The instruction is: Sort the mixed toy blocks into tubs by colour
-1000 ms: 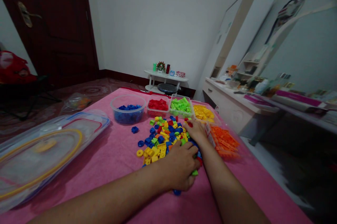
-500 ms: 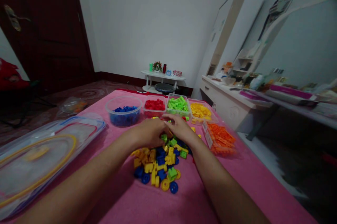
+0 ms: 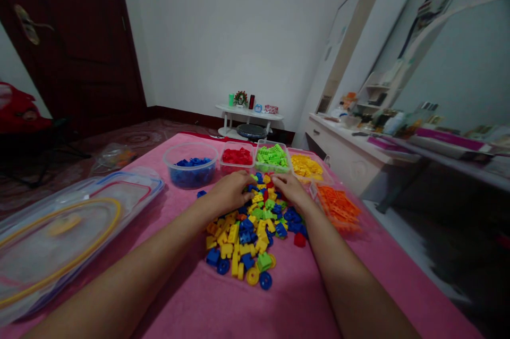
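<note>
A mixed pile of toy building blocks [image 3: 247, 235], yellow, blue, green and red, spreads over a pink cloth [image 3: 199, 304]. At the pile's far left edge is my left hand [image 3: 233, 191], thumb and fingers apart, touching or just over the blocks. Across from it my right hand [image 3: 290, 190] rests at the far right edge with its fingers spread towards a few red and yellow blocks. No block shows clearly gripped in either hand. A single red block [image 3: 300, 239] lies by my right forearm, and round wheels [image 3: 252, 276] lie at the pile's near end.
Behind the pile stand a round tub of blue blocks [image 3: 191, 174] and boxes of red blocks [image 3: 237, 156], green blocks [image 3: 272, 155] and yellow blocks [image 3: 306, 166]. A box of orange pieces [image 3: 339, 207] is at right. Stacked clear lids [image 3: 85, 232] lie at left.
My hands were close together over the pile's far part and have moved apart to either side. The blocks between them are now uncovered and look more spread out.
</note>
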Demonstrator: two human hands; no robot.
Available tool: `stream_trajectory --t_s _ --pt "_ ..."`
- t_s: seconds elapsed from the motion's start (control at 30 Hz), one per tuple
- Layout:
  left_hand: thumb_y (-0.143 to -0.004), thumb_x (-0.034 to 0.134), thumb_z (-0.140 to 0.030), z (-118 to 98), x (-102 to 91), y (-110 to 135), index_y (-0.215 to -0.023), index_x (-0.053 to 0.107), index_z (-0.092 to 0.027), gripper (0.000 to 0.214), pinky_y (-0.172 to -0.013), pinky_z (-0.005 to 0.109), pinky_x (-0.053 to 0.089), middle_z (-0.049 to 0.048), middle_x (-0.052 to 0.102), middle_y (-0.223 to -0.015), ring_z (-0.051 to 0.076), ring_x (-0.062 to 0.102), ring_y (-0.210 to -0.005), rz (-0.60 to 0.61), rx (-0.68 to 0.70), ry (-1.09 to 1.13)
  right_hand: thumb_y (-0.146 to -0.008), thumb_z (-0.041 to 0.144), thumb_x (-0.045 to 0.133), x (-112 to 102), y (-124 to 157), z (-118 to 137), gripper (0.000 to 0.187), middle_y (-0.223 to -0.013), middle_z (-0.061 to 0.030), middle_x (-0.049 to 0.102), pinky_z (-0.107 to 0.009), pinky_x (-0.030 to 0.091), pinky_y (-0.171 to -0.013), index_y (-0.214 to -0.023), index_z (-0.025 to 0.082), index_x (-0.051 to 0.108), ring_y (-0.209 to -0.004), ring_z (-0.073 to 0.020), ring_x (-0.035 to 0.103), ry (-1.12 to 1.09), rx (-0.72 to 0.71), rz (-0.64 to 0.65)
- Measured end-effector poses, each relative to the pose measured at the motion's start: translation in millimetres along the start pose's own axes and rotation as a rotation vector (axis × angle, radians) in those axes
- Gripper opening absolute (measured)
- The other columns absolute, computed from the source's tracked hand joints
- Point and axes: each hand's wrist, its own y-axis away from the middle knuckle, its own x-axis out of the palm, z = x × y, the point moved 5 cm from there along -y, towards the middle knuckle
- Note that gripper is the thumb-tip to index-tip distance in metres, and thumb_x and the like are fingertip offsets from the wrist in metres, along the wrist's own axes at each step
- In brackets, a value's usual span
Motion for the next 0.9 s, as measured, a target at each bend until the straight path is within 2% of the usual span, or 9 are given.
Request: stream_trajectory --t_s 0.1,0.23,0.37,0.53,0.63,0.7,0.8,0.9 --pt "-0.078 0.056 -0.026 0 2.8 0 -0.112 0.063 -0.02 0.036 -0.088 0.031 0.043 0.009 0.064 -0.109 0.021 0.058 -0.1 -0.018 0.039 0.026 -0.083 0.034 0.048 -20 2 24 0.03 -0.083 -0.0033 0.07 -0.029 0.048 -0.072 -0.091 0.017 0.071 -0.081 -0.0196 0.063 -0.062 -0.085 0.035" --pt "-0.079 0.057 -0.024 5 4.8 0 -0.108 0.066 -0.02 0.031 -0.09 0.031 0.043 0.0082 0.065 -0.108 0.02 0.057 -0.101 0.014 0.059 0.03 -0.073 0.028 0.061 -51 10 41 0.018 -0.08 -0.0035 0.07 -0.026 0.046 -0.068 -0.084 0.019 0.072 -0.075 -0.0176 0.062 0.177 -0.095 0.058" --pt "-0.079 0.055 -0.019 13 7.9 -1 -0.098 0.07 -0.018 0.025 -0.088 0.029 0.044 0.0089 0.065 -0.107 0.02 0.058 -0.101 0.039 0.093 0.02 -0.068 0.024 0.065 -62 19 42 0.018 -0.077 -0.0037 0.069 -0.024 0.044 -0.06 -0.084 0.02 0.071 -0.069 -0.0167 0.061 0.344 -0.043 0.128" --pt "-0.074 0.057 -0.012 29 8.8 -1 -0.097 0.071 -0.02 0.028 -0.09 0.029 0.044 0.0076 0.066 -0.107 0.019 0.059 -0.1 0.018 0.038 0.009 -0.067 0.013 0.059 -55 17 31 0.02 -0.084 -0.0045 0.07 -0.024 0.044 -0.064 -0.081 0.021 0.071 -0.078 -0.0182 0.063 0.504 0.008 0.115" --pt "-0.075 0.057 -0.014 36 8.3 -1 -0.099 0.07 -0.02 0.028 -0.091 0.03 0.044 0.0074 0.067 -0.106 0.019 0.059 -0.1 0.014 -0.011 0.02 -0.067 0.004 0.054 -43 16 17 0.032 -0.098 -0.0085 0.069 -0.026 0.044 -0.074 -0.091 0.02 0.07 -0.092 -0.0208 0.063 0.604 0.106 0.06" --pt "-0.076 0.056 -0.014 37 7.7 0 -0.1 0.07 -0.02 0.029 -0.091 0.029 0.044 0.0071 0.067 -0.106 0.019 0.059 -0.1 0.009 -0.013 0.03 -0.069 0.002 0.052 -33 18 10 0.037 -0.105 -0.013 0.068 -0.03 0.045 -0.078 -0.097 0.018 0.069 -0.099 -0.024 0.062 0.661 0.164 0.067" --pt "-0.075 0.056 -0.014 37 8.3 0 -0.099 0.07 -0.02 0.028 -0.09 0.029 0.044 0.0068 0.067 -0.105 0.019 0.059 -0.099 0.011 -0.01 0.038 -0.071 0.005 0.052 -21 23 5 0.028 -0.101 -0.0188 0.068 -0.036 0.046 -0.076 -0.091 0.015 0.07 -0.095 -0.0291 0.064 0.713 0.214 0.115" --pt "-0.075 0.056 -0.014 37 9.9 0 -0.099 0.07 -0.019 0.029 -0.09 0.028 0.043 0.0068 0.067 -0.104 0.019 0.059 -0.099 0.019 -0.009 0.033 -0.069 0.007 0.055 -18 25 7 0.024 -0.1 -0.0188 0.068 -0.035 0.047 -0.073 -0.088 0.015 0.07 -0.093 -0.029 0.064 0.736 0.23 0.13"
